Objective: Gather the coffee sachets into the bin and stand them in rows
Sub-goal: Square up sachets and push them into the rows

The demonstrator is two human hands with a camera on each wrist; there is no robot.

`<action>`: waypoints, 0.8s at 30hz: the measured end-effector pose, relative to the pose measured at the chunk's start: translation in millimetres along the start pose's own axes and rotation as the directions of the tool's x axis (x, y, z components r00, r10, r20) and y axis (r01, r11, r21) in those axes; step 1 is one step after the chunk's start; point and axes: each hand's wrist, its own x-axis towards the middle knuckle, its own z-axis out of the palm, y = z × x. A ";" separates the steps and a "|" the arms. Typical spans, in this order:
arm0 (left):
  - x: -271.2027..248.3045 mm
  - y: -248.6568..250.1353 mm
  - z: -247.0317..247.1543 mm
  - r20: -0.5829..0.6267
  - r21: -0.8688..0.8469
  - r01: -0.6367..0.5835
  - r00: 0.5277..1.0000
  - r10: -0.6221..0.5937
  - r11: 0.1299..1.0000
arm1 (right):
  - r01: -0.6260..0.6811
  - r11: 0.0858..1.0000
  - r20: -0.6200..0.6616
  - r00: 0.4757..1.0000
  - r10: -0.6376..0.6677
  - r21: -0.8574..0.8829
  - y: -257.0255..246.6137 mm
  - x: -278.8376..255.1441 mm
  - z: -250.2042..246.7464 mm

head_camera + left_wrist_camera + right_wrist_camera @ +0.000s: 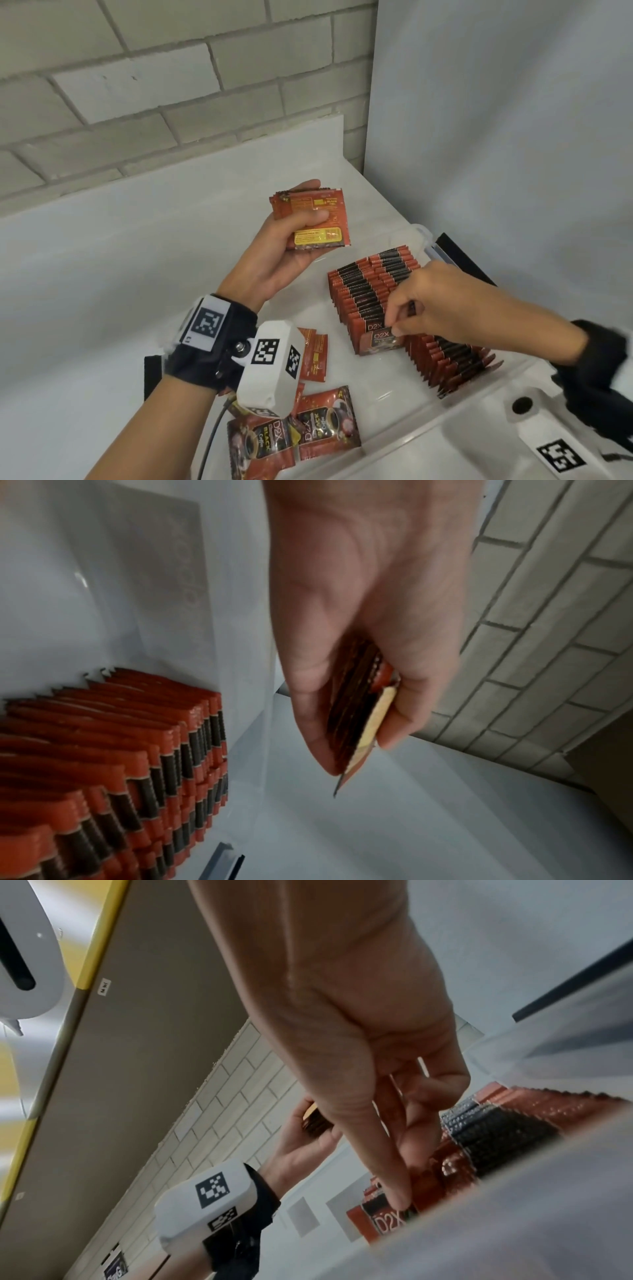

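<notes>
1. Left hand (291, 246) grips a stack of sachets (315, 219), backs to camera, long axis toward 12 o'clock, above the worktop (102, 274);
2. Right hand (442, 305) pinches the front sachet (382, 339) upright in the bin (424, 236); rows (370, 291) run 5 to 11 o'clock;
3. Loose sachets (325, 428) lie flat at 6 o'clock.

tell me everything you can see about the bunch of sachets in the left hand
The small stack of flat red foil coffee sachets is held raised above the white table, apart from the rows in the clear plastic bin. The left hand grips it, thumb across the front, fingers behind. The back panel faces the head camera: red with yellow label blocks and a dark strip along the bottom. Edges are fanned slightly at the left. The left wrist view shows several thin sachets pressed together.
</notes>
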 end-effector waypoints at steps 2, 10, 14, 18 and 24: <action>0.3 -0.9 -0.1 0.005 0.026 0.011 1.000 -0.011 1.000 | 0.003 1.000 0.001 1.000 -0.003 0.000 0.9 1.1 0.9; 0.8 -3.9 0.8 0.038 0.056 0.028 0.999 -0.030 0.998 | -0.006 1.000 -0.015 1.000 0.006 0.007 3.8 1.8 1.7; 1.0 -6.3 1.3 0.049 0.052 0.038 0.998 -0.040 0.998 | -0.019 0.998 -0.012 1.000 0.019 0.055 2.3 1.1 -4.0; 1.0 -6.9 0.5 0.065 0.048 0.041 0.997 -0.044 0.998 | -0.039 0.975 -0.076 0.995 0.057 0.218 2.6 4.8 -18.5; 0.3 -8.4 4.4 0.095 0.047 0.042 0.994 -0.047 0.998 | 0.017 0.835 -0.276 0.947 0.162 0.549 -2.3 14.8 -33.9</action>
